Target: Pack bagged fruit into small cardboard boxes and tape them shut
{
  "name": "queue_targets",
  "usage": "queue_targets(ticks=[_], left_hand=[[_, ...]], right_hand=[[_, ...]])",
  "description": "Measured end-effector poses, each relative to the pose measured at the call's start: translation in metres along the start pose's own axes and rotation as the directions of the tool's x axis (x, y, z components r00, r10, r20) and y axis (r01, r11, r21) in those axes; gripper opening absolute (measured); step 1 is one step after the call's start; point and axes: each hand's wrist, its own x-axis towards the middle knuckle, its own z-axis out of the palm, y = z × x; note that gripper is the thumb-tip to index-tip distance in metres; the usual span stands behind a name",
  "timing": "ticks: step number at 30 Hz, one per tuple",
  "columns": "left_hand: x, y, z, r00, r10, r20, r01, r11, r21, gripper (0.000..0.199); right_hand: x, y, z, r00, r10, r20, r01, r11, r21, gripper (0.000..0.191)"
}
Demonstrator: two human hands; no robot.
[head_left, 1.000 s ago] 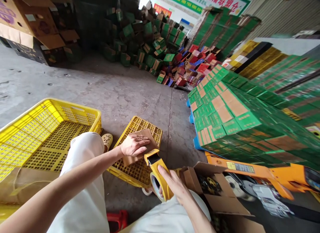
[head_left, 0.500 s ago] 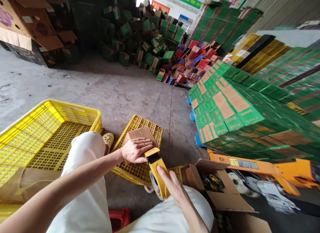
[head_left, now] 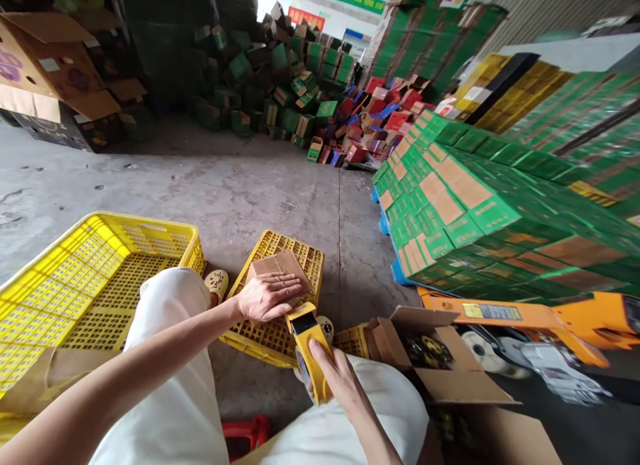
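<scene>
A small brown cardboard box [head_left: 280, 264] rests on an upturned yellow crate [head_left: 313, 262] between my knees. My left hand [head_left: 269, 296] lies flat on the box's top, fingers stretched out and pointing right. In my right hand [head_left: 325, 368] is a yellow tape dispenser [head_left: 306, 328], its head close to the near right edge of the box, by my left fingertips. The tape roll shows partly at the dispenser's left side.
A large yellow crate [head_left: 95, 285] stands at left with a flat brown carton [head_left: 55, 378] in it. Right are an open carton [head_left: 465, 382], an orange pallet jack [head_left: 525, 316] and stacked green boxes [head_left: 450, 212]. A red stool [head_left: 247, 433] shows below.
The dispenser and my right hand have shifted slightly down and left. My left hand stays flat on the box. The camera view has turned a little.
</scene>
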Motion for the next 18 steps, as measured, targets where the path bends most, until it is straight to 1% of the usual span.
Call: queue_targets(ticks=[1,3,4,6,8,9,11,13,15,18], left_hand=[[0.003,0.004,-0.004,0.999,-0.04,0.021,0.041,0.999,-0.03,0.059],[0.01,0.011,-0.01,0.985,-0.162,0.059,0.166,0.983,-0.076,0.056],[0.015,0.015,-0.011,0.969,-0.234,0.075,0.24,0.967,-0.086,0.056],[0.026,0.02,-0.01,0.925,-0.368,0.099,0.374,0.925,-0.059,0.054],[0.038,0.022,-0.005,0.876,-0.469,0.108,0.468,0.883,0.039,0.055],[0.044,0.021,-0.001,0.853,-0.511,0.106,0.501,0.859,0.106,0.06],[0.052,0.019,0.005,0.804,-0.586,0.1,0.553,0.8,0.234,0.078],[0.058,0.013,0.008,0.761,-0.639,0.116,0.584,0.751,0.307,0.089],[0.062,0.005,0.006,0.725,-0.672,0.152,0.603,0.726,0.331,0.089],[0.07,-0.015,-0.006,0.67,-0.718,0.191,0.644,0.689,0.331,0.088]], right_hand=[[0.002,0.001,0.002,1.0,0.003,-0.012,-0.003,1.0,0.019,0.046],[0.007,0.005,0.006,0.999,0.016,-0.029,-0.014,0.998,0.056,0.046],[0.01,0.007,0.008,0.999,0.018,-0.026,-0.017,0.998,0.068,0.047],[0.019,0.011,0.01,1.0,-0.002,0.02,0.0,0.997,0.08,0.049],[0.03,0.017,0.012,0.995,-0.043,0.093,0.034,0.995,0.092,0.053],[0.036,0.021,0.013,0.99,-0.06,0.125,0.047,0.994,0.101,0.056],[0.048,0.028,0.015,0.983,-0.077,0.164,0.058,0.991,0.119,0.062],[0.059,0.032,0.018,0.98,-0.083,0.178,0.058,0.989,0.137,0.065],[0.07,0.03,0.022,0.981,-0.089,0.172,0.062,0.986,0.153,0.065],[0.084,0.015,0.027,0.977,-0.141,0.161,0.11,0.977,0.185,0.064]])
